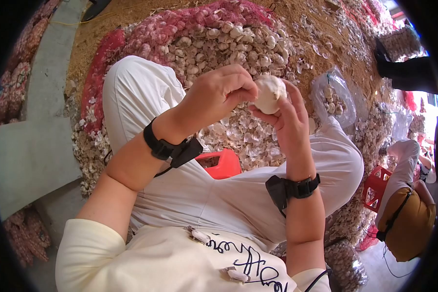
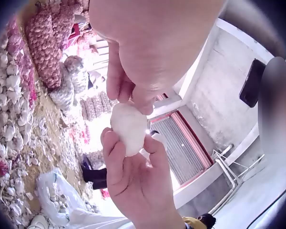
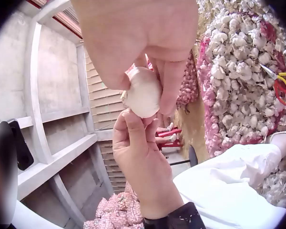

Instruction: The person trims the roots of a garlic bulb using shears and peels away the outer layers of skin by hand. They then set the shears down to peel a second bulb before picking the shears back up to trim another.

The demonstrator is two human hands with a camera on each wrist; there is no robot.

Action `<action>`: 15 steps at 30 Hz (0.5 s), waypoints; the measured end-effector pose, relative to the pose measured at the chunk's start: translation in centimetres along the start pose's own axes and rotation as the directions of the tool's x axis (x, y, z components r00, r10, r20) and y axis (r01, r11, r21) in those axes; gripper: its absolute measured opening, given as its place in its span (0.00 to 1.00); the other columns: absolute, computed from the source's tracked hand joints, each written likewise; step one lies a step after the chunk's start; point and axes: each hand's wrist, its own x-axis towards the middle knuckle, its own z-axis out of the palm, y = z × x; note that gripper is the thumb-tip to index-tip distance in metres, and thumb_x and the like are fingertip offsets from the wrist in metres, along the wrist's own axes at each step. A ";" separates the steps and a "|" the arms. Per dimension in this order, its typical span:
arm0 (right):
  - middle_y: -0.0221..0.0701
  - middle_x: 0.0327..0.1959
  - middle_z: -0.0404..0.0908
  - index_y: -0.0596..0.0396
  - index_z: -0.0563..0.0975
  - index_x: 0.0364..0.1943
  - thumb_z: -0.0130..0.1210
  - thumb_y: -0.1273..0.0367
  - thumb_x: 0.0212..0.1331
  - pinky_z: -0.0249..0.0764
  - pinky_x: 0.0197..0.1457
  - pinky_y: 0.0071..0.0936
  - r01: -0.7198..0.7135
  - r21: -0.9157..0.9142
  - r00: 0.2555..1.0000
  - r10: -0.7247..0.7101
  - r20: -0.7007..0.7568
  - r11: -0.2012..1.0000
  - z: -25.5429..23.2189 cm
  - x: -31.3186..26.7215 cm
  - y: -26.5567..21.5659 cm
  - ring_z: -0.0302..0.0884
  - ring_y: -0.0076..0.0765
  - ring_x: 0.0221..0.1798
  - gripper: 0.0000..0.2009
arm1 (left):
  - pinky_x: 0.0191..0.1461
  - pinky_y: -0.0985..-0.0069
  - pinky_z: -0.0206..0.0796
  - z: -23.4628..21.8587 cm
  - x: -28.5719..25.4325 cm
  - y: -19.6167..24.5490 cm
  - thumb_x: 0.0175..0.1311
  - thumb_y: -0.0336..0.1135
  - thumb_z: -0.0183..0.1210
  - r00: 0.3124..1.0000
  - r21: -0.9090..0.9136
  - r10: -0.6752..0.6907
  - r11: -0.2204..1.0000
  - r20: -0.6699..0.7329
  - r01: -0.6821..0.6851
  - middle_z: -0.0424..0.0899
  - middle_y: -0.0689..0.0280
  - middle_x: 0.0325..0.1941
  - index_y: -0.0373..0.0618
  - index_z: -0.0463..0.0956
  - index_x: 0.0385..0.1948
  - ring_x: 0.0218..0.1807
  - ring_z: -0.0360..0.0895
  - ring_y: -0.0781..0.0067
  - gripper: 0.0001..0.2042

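We hold a white, round, papery-skinned garlic bulb [image 1: 270,93] up in front of us, above our lap. Our right hand [image 1: 289,125] cups it from below, its grip curled round the bulb's underside. Our left hand [image 1: 219,95] comes in from the other side, its grip pinching the bulb's upper edge. Beyond our white trouser knee [image 1: 136,92] lies a broad heap of loose garlic bulbs [image 1: 224,44] edged with red mesh sacks [image 1: 100,68]. A red plastic stool [image 1: 221,164] sits under our legs.
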 end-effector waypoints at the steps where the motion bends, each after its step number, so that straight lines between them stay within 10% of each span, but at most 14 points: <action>1: 0.44 0.55 0.71 0.60 0.59 0.63 0.44 0.69 0.68 0.81 0.53 0.42 0.002 -0.002 1.000 -0.002 -0.001 1.000 -0.1 0.1 -0.1 0.77 0.44 0.53 0.21 | 0.41 0.74 0.71 -0.4 0.1 0.4 0.54 0.26 0.65 0.996 -0.057 -0.032 0.998 0.089 0.037 0.79 0.67 0.33 0.44 0.79 0.32 0.36 0.79 0.70 0.05; 6: 0.47 0.55 0.72 0.64 0.58 0.63 0.42 0.67 0.67 0.82 0.49 0.38 0.081 0.136 0.995 -0.074 -0.059 0.987 -1.4 0.4 -0.7 0.80 0.45 0.48 0.23 | 0.42 0.77 0.68 -1.0 -0.4 0.3 0.60 0.34 0.62 0.800 -0.170 -0.205 0.919 0.564 0.355 0.79 0.64 0.33 0.42 0.79 0.35 0.38 0.78 0.69 0.07; 10: 0.45 0.51 0.76 0.63 0.58 0.66 0.40 0.65 0.67 0.82 0.39 0.33 0.038 0.192 0.997 -0.050 0.055 0.981 -1.6 0.6 -0.2 0.82 0.39 0.39 0.25 | 0.40 0.78 0.69 0.3 -0.8 -1.6 0.66 0.49 0.55 0.937 0.003 -0.232 0.971 0.261 0.240 0.80 0.65 0.35 0.44 0.78 0.45 0.38 0.78 0.73 0.18; 12: 0.45 0.51 0.76 0.62 0.58 0.66 0.42 0.63 0.66 0.82 0.36 0.32 -0.010 0.182 0.993 -0.011 0.113 0.983 -1.2 0.4 -0.3 0.82 0.37 0.37 0.27 | 0.39 0.81 0.70 0.4 -0.3 -1.5 0.67 0.60 0.49 0.866 -0.415 -0.396 0.763 0.305 0.495 0.80 0.66 0.39 0.41 0.71 0.56 0.37 0.78 0.77 0.30; 15: 0.43 0.50 0.76 0.62 0.56 0.67 0.42 0.61 0.68 0.81 0.31 0.28 -0.078 0.163 0.978 0.043 0.206 0.984 -0.8 0.2 -0.2 0.82 0.32 0.34 0.28 | 0.38 0.83 0.70 0.1 0.0 -0.5 0.66 0.59 0.51 0.772 -0.510 -0.357 0.595 0.525 0.622 0.79 0.64 0.43 0.37 0.65 0.60 0.39 0.78 0.80 0.33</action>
